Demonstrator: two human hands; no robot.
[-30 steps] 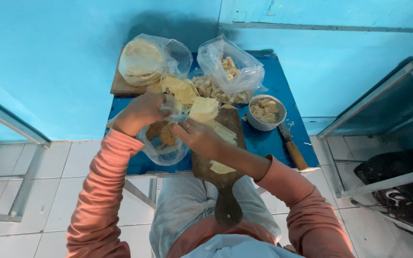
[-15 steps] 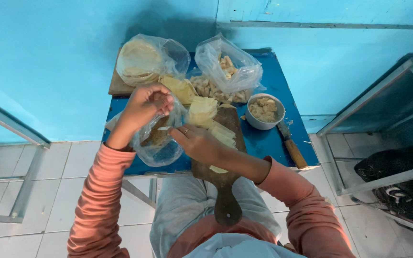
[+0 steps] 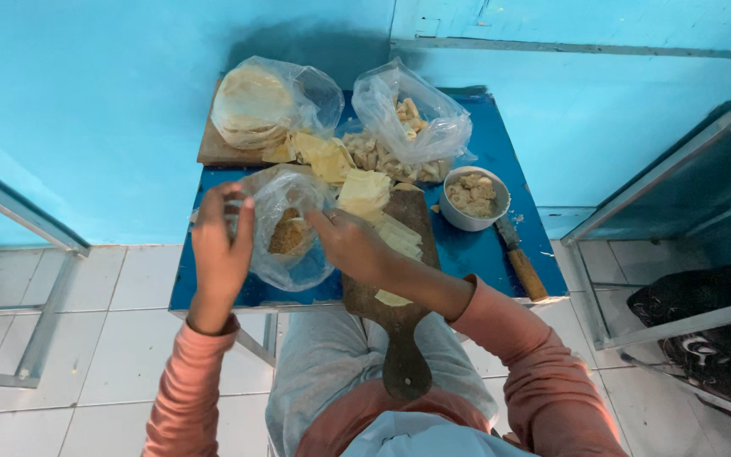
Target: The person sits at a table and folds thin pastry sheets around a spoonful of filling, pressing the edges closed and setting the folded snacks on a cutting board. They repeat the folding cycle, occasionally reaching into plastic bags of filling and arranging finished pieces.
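Note:
My left hand point(image 3: 220, 245) grips the edge of a clear plastic bag point(image 3: 291, 224) with brown crumbs in it, above the blue table point(image 3: 484, 250). My right hand point(image 3: 350, 245) pinches the other side of the same bag's mouth. Just right of my right hand lies a wooden cutting board point(image 3: 399, 338) with pale yellow cut strips point(image 3: 399, 239) and a stacked block point(image 3: 365, 190) on it. The board's handle sticks out over my lap.
At the back, a bag of flat round wrappers point(image 3: 255, 106) rests on a wooden board, next to a bag of pale pieces point(image 3: 412, 118). A white bowl of filling point(image 3: 474, 196) and a wooden-handled knife point(image 3: 519, 258) lie right. A metal rack point(image 3: 678, 228) stands right.
The bag of crumbs has come down and left from beside the stacked block. My left hand moved out to the left, and both hands now spread the bag's mouth.

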